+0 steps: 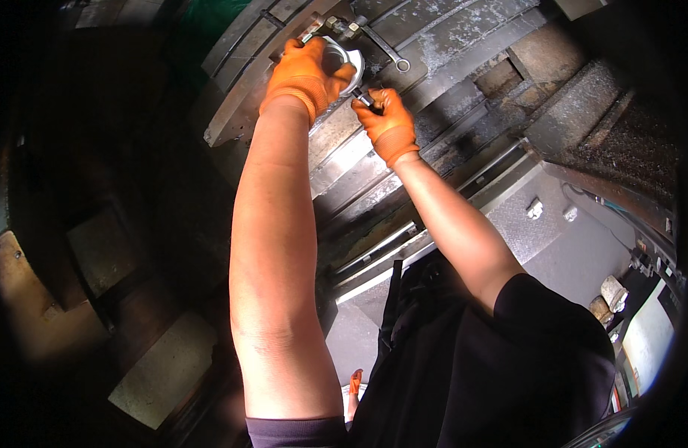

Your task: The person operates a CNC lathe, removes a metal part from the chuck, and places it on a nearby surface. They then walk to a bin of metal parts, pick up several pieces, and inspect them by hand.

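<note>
While the right hand (389, 123), in its orange glove, is closed around a dark cylinder (363, 98), this cylinder meets the near end of a silver curved frame (357, 67); together they look like an outside micrometer, but I cannot be sure. Just beyond, to the left, the orange-gloved left hand (305, 73) lies over the frame's left side; its fingertips are partly hidden, so I cannot tell how firmly it grips. The hands are apart, joined only by the piece between them. To do this well, I think, the left hand should keep the frame steady, and the right one should turn the cylinder only lightly, without pushing it sideways. As for the surroundings, on the near right is a grey panel (575, 254) with small pale pieces (535, 208) on it. Farther, under the hands, extends a slotted metal machine table (452, 41), stained and worn. On its far part lie a ring-end wrench (382, 45) and, just beside, some nuts (351, 28). At the far left, something green (213, 15) shows in the darkness.
</note>
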